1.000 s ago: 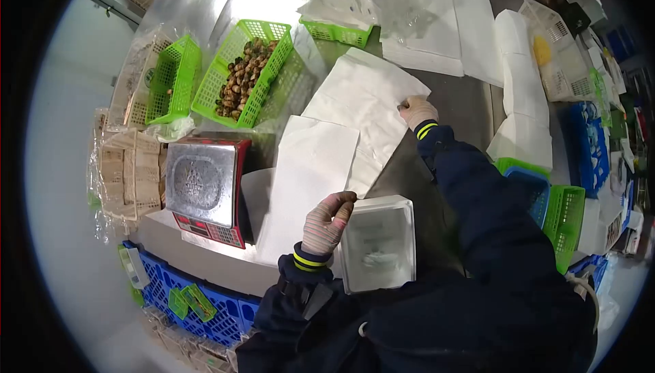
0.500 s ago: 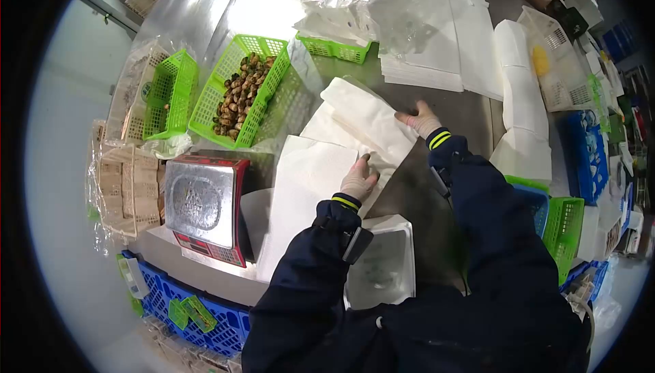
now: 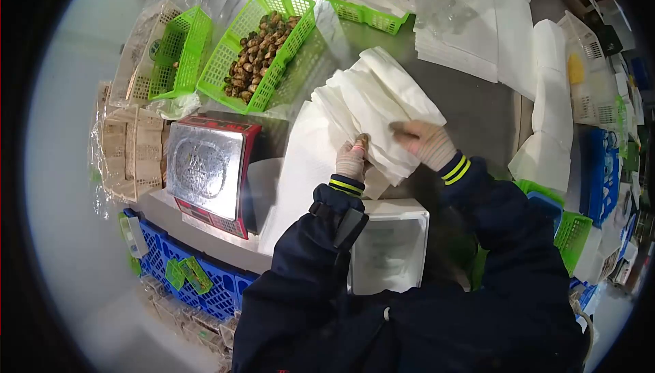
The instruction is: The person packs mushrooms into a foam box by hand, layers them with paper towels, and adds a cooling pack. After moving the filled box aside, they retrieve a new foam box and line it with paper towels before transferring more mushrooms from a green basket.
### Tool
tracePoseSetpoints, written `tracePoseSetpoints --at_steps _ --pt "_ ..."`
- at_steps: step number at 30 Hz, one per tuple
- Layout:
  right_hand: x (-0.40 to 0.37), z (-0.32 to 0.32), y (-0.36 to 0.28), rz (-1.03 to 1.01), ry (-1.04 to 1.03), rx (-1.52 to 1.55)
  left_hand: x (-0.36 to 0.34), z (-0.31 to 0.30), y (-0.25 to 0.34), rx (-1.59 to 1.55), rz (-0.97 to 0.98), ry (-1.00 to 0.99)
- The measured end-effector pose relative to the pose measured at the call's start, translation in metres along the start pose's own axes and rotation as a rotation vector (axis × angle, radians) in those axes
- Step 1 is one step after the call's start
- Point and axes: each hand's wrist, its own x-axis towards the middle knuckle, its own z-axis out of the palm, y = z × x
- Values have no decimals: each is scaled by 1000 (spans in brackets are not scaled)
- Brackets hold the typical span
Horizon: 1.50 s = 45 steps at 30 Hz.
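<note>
A loose bundle of white paper sheets (image 3: pixel 382 90), soft and wavy like absorbent paper, lies bunched in front of me. My left hand (image 3: pixel 353 157) pinches its near left edge between thumb and fingers. Over the bundle's right side is my right hand (image 3: pixel 424 142), its fingers blurred by motion, so I cannot make out their grip. More flat white sheets (image 3: pixel 293 168) lie under and left of the bundle. Close to my body, below the hands, sits a white plastic tub (image 3: pixel 423 236).
Brown mushroom-like pieces (image 3: pixel 259 56) fill part of a green basket (image 3: pixel 225 69) at the back left. A red scale (image 3: pixel 205 168) with a metal pan stands left. Stacked white sheets (image 3: pixel 454 52) lie at the back right. Blue and green crates (image 3: pixel 573 236) stand right.
The sheets have been gathered into folds and lifted a little between my hands. My right hand has moved inward over the paper. The view has shifted slightly.
</note>
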Motion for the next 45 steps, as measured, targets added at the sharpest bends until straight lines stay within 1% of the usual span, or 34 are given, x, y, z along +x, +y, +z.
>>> tracePoseSetpoints --at_steps 2,3,5,6,8,9,11,12,13,14,15,16,17,18,19,20,22,23,24,25,26,28,29,30,32,34,35,37,38,40,41,42,44,45 --pt "11 -5 23 65 140 273 5 -4 1 94 -2 0" --pt "16 -6 27 68 140 265 4 -2 1 63 8 -39" --pt "26 -8 35 168 132 59 3 0 1 81 -17 -12" --pt "31 -8 38 169 135 57 3 0 1 104 -39 21" --pt "39 -4 44 241 61 -14 4 -3 -2 84 -13 -9" --pt "36 -1 37 305 8 176 3 -1 -2 37 -5 -45" --pt "33 16 36 161 -74 90 2 4 0 -11 2 -80" --pt "27 27 29 100 -120 44 1 10 4 107 -22 -17" --pt "25 42 33 4 -142 -218 1 12 3 225 -47 49" --pt "24 56 37 -94 -162 -479 11 6 -9 353 150 38" --pt "16 55 19 -61 -211 -471 17 3 -13 181 103 63" --pt "15 55 28 -268 -210 -381 23 0 -16 9 57 87" --pt "12 48 30 -161 -181 -170 28 -7 -18 9 56 90" --pt "9 38 28 -53 -151 38 25 -11 -10 199 7 167" --pt "11 24 15 139 14 105 24 -13 -7 387 -43 244" --pt "17 13 10 183 134 -7 21 -14 -6 383 -48 246" --pt "30 -1 14 139 172 -197 22 -13 -6 410 -42 252" --pt "37 1 17 135 113 -262 21 -12 -8 362 7 227" --pt "41 7 17 132 53 -325 20 -10 -9 364 8 226" --pt "41 12 16 176 -35 -235 19 -9 -7 364 -4 256" --pt "39 16 19 172 -35 -234 19 -8 -5 362 -15 288" --pt "36 26 19 158 5 -101 19 -11 -5 367 -25 282" --pt "36 25 20 287 -4 -100 17 -13 -6 357 -27 257" --pt "34 22 15 286 -3 -102 16 -11 -4 344 -24 229" --pt "28 19 7 185 55 9 11 -7 -1 319 -23 252" --pt "18 22 -6 101 31 -84 7 -4 1 199 57 185" --pt "16 27 -10 101 -5 -45 3 -1 0 198 57 186" --pt "15 34 -9 104 -40 -2 -21 18 17 -145 -15 -1" --pt "17 40 -5 58 -77 2 -16 13 13 -142 -17 3" --pt "15 43 -16 12 -119 9 -8 2 11 163 27 46" --pt "13 39 -20 57 -147 84 -6 -9 12 189 -83 28" --pt "10 36 -27 104 -175 157 -6 -11 8 186 -85 31" --pt "11 32 -17 75 -182 171 -4 -12 0 71 -43 50" --pt "11 26 -20 147 -195 296 -2 -16 -2 68 -45 51"
